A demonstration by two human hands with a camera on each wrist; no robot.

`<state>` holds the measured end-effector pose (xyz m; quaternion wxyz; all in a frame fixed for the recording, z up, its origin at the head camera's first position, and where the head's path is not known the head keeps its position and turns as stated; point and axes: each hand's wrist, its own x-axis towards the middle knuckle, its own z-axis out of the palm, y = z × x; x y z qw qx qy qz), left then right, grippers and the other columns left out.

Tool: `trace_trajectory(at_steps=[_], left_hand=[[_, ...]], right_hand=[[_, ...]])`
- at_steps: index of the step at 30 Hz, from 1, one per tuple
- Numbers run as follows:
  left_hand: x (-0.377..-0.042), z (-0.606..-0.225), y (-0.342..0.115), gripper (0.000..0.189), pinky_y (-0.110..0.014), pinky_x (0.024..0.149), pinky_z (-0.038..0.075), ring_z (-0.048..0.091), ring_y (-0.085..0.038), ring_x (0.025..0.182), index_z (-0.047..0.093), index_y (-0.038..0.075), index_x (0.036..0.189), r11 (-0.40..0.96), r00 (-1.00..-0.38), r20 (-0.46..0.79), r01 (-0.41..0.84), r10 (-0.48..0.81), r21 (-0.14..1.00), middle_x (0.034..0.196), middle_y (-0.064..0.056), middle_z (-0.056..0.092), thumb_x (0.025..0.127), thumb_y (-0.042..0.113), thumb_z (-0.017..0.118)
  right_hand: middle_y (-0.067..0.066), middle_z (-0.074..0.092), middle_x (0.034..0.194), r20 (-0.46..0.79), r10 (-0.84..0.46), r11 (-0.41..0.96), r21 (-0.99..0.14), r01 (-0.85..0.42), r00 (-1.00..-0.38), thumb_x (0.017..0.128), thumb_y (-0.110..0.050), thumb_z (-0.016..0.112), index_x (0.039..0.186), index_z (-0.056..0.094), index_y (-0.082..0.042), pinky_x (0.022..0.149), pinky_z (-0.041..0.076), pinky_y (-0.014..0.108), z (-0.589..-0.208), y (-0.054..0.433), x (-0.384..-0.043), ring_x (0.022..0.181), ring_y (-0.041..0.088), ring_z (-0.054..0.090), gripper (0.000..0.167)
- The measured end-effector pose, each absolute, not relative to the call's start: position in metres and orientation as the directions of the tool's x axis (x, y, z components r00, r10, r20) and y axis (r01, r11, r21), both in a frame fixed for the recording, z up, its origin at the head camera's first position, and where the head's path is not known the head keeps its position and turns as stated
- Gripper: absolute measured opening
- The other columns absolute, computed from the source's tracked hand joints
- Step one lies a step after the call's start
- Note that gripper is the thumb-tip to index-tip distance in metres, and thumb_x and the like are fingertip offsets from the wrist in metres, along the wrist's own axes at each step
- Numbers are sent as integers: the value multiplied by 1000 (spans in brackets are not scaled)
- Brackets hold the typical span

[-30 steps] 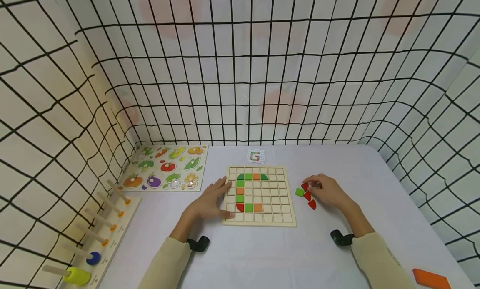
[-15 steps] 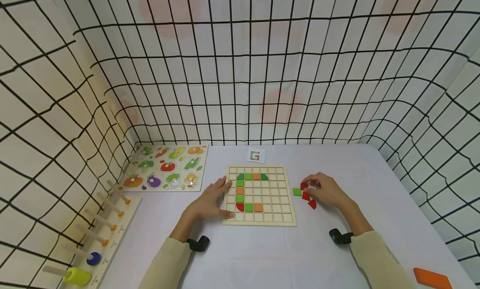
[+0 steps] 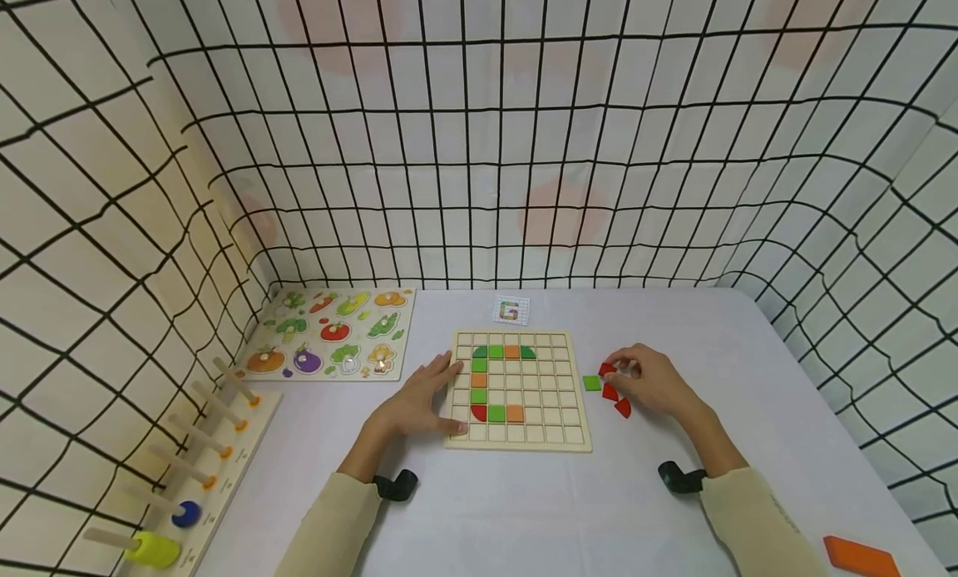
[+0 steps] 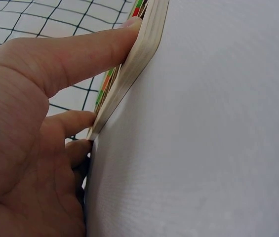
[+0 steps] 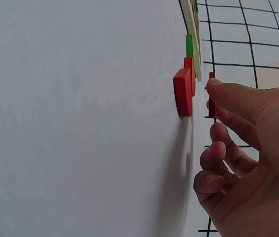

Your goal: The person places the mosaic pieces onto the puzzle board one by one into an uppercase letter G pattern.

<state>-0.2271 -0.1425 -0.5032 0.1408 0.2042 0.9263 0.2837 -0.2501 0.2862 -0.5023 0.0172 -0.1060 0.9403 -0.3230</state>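
Note:
My left hand [image 3: 416, 404] rests on the left side of the wooden grid board [image 3: 545, 392], its fingers spread and its thumb on the near left part. Colored tiles on the board trace an open shape: green and orange squares, dark green rounded corner tiles and a red rounded one. To the right of the board, my right hand [image 3: 653, 380] pinches a red tile [image 5: 212, 108] between thumb and index finger; the right wrist view shows it raised off the table. Just below lie two more red tiles, the nearer one a rounded wedge [image 3: 623, 408], and a green square tile [image 3: 592, 383].
A small pattern card [image 3: 511, 311] lies behind the board. At the back left is a vegetable puzzle board [image 3: 359, 352]; nearer on the left stands a peg rack [image 3: 247, 431] with colored rings. An orange block [image 3: 861, 555] sits at front right. Black wire mesh [image 3: 501, 186] surrounds the table.
The green square tile and nearby red tiles have slid slightly left toward the board, and my right hand has shifted slightly left and away from me. My left hand has stayed in place.

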Motion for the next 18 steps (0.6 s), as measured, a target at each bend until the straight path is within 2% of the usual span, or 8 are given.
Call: trace_trajectory(at_steps=[9, 18], left_hand=[[-227, -502, -143, 109, -50, 132, 9, 7, -24, 163, 29, 19, 164, 755, -878, -145, 296, 456, 585, 175, -2, 10, 75, 48, 86], [-228, -504, -144, 109, -50, 132, 10, 6, -25, 163, 29, 18, 164, 754, -875, -143, 304, 463, 582, 175, -2, 10, 75, 49, 85]], right_hand=[[7, 63, 101, 64, -269, 743, -622, -249, -961, 94, -20, 76, 114, 74, -9, 57, 43, 23, -496, 269, -240, 75, 15, 50, 23], [4, 63, 99, 90, -317, 720, -625, -301, -944, 92, -18, 78, 113, 75, -10, 61, 42, 24, -492, 246, -231, 75, 15, 49, 23]])
